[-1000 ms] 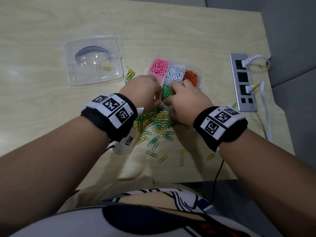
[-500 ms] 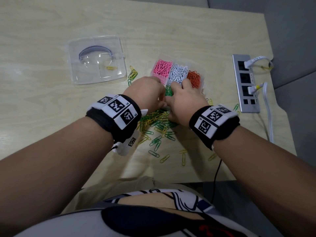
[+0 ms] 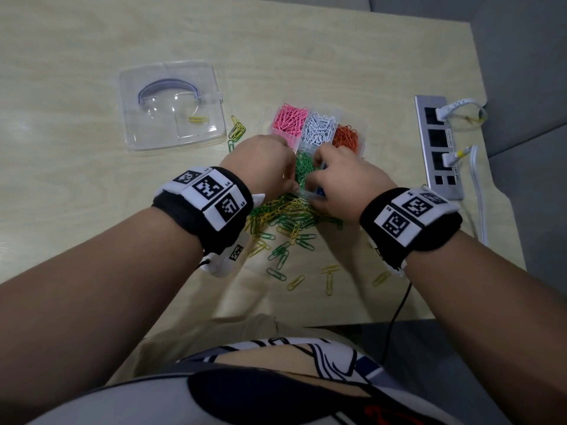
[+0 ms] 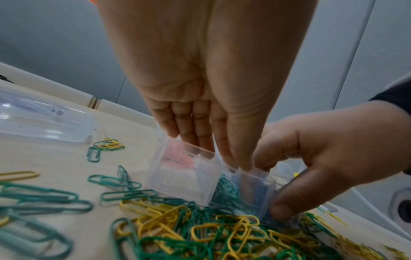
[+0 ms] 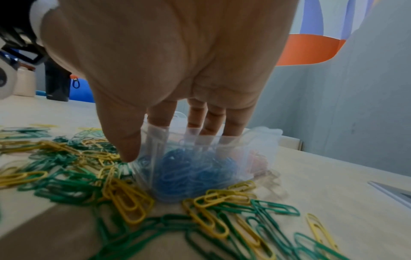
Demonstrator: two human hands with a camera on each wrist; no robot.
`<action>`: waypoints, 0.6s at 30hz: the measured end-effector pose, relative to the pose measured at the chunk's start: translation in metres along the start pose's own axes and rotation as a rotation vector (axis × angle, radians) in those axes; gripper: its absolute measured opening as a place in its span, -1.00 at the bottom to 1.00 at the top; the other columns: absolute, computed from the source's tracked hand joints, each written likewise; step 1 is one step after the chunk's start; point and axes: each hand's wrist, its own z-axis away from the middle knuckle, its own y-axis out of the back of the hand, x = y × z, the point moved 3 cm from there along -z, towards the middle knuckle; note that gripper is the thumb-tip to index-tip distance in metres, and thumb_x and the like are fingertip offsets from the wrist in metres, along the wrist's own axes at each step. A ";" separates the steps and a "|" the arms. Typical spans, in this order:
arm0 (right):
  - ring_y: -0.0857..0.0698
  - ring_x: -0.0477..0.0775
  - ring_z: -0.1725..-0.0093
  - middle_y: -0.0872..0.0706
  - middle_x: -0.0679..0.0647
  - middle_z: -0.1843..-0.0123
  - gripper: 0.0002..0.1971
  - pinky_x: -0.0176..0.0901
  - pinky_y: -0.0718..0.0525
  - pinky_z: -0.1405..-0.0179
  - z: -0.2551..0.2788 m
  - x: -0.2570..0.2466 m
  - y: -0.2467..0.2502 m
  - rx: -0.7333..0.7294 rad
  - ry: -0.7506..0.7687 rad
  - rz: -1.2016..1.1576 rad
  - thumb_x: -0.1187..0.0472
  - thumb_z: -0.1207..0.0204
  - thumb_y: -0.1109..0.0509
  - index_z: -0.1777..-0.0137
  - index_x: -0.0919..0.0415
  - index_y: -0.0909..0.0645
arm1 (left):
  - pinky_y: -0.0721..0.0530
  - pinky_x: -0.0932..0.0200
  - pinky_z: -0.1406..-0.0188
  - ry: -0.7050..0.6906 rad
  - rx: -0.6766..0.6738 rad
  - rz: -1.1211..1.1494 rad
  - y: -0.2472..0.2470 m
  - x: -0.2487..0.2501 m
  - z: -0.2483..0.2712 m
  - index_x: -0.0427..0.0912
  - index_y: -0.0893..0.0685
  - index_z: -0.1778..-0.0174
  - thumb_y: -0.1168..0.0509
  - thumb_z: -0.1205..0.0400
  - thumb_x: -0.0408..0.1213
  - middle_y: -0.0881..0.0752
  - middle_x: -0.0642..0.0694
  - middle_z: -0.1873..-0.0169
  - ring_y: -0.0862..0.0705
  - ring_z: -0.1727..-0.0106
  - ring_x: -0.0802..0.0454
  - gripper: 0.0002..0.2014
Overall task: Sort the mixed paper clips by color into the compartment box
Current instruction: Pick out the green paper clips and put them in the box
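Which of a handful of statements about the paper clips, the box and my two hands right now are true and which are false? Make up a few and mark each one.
1. The loose clips on the table are green and yellow. True.
2. The pink clips share a compartment with the white clips. False: they lie in separate, neighbouring compartments.
3. The right hand grips the compartment box, thumb on its near wall. True.
4. The clear lid is closed on the box. False: it lies apart on the table, to the left.
5. The blue clips lie scattered on the table. False: they sit inside the box.
6. The left hand has its fingers at the box rim. True.
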 end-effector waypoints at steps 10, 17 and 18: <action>-0.38 0.27 -0.34 -0.34 0.16 -0.36 -0.64 0.13 -0.49 -0.19 -0.004 -0.011 -0.001 -0.094 0.005 0.186 -0.12 -0.55 -0.33 -0.33 -0.12 -0.51 | -0.42 0.12 0.14 -0.007 -0.016 -0.006 0.000 0.002 0.001 -0.06 -0.77 0.01 -0.41 -0.56 -0.03 -0.64 -0.10 -0.05 -0.62 -0.09 -0.10 -0.78; -0.37 0.27 -0.29 -0.33 0.16 -0.30 -0.69 0.07 -0.48 -0.03 -0.007 -0.014 -0.003 -0.096 -0.035 0.153 -0.09 -0.51 -0.34 -0.22 -0.06 -0.54 | -0.41 0.12 0.15 -0.006 -0.027 -0.007 0.000 0.003 0.001 -0.08 -0.76 -0.05 -0.39 -0.57 -0.01 -0.64 -0.11 -0.07 -0.62 -0.11 -0.12 -0.74; -0.36 0.27 -0.29 -0.33 0.16 -0.30 -0.69 0.06 -0.48 -0.02 -0.007 -0.013 -0.004 -0.093 -0.036 0.141 -0.09 -0.51 -0.34 -0.21 -0.05 -0.54 | -0.42 0.12 0.14 -0.008 -0.027 -0.007 0.000 0.003 0.001 -0.09 -0.76 -0.05 -0.39 -0.57 -0.01 -0.64 -0.12 -0.07 -0.62 -0.11 -0.12 -0.74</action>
